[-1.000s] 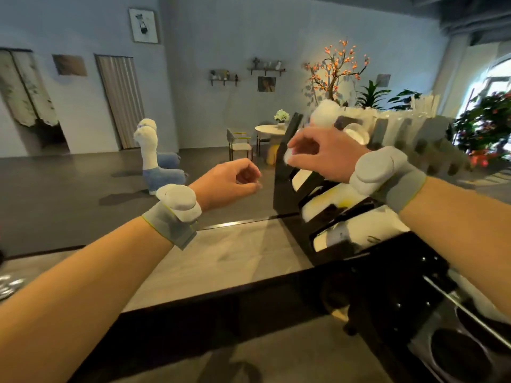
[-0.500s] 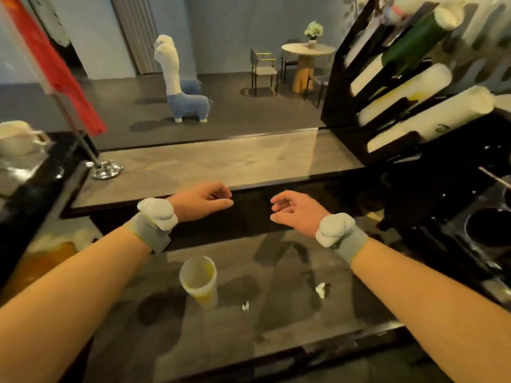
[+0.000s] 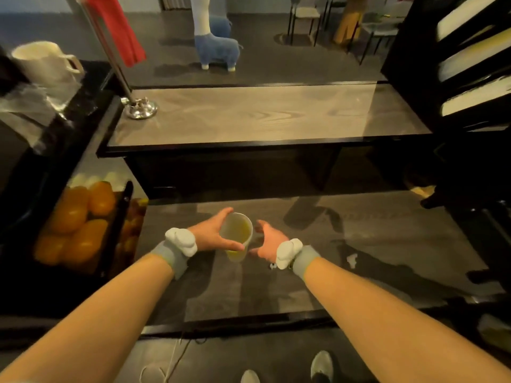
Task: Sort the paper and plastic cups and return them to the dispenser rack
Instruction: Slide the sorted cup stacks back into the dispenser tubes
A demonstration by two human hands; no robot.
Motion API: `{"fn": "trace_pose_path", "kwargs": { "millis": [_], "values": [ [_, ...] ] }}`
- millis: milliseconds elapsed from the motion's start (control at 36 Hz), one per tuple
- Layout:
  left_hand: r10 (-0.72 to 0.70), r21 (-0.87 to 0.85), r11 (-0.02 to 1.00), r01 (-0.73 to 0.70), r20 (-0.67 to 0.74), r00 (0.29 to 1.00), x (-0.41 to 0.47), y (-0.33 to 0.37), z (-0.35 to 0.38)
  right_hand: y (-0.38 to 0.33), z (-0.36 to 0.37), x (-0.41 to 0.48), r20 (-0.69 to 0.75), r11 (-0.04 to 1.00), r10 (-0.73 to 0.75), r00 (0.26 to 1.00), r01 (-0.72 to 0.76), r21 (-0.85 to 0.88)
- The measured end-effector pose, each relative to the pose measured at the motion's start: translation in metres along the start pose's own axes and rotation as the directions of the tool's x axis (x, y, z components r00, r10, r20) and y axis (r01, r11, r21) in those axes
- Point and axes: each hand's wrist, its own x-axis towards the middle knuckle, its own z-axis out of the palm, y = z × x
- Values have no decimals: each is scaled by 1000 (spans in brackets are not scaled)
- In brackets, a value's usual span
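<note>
A pale cup with a yellow tint inside stands upright on the lower grey counter. My left hand wraps it from the left, fingers on the far rim and thumb across the near side. My right hand hovers just right of the cup with fingers spread and holds nothing; I cannot tell if it touches the cup. The black dispenser rack stands at the upper right, with long stacks of white cups lying in its slanted slots.
A crate of oranges sits at the left. On the raised wooden counter stands a chrome flag base; a white jug is far left. A paper scrap lies right of my hands.
The view tilted down from the rack to the lower counter. Both hands dropped from the rack to the cup; my left hand closed around it and my right came beside it.
</note>
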Motion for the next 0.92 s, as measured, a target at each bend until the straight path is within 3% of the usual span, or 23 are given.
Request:
{"fn": "trace_pose_path", "kwargs": {
  "millis": [222,389,722,833,917],
  "values": [
    [94,-33,995,-97,-70,993,12,-13,16,1,17,13,42,976,20,999,-29,215],
    [203,-20,978,-207,-120,972,12,15,-2,-1,-13,4,-93,983,-84,992,97,153],
    [530,151,847,-510,-169,831,8,210,-77,4,-186,-70,-407,946,-170,897,264,187],
    [588,75,804,-590,-249,770,2,279,-97,12,-238,-104,-461,944,-178,869,283,169],
    [648,-73,712,-699,-316,693,-7,348,-103,33,-284,-136,-554,948,-179,813,292,123]
  ]
}}
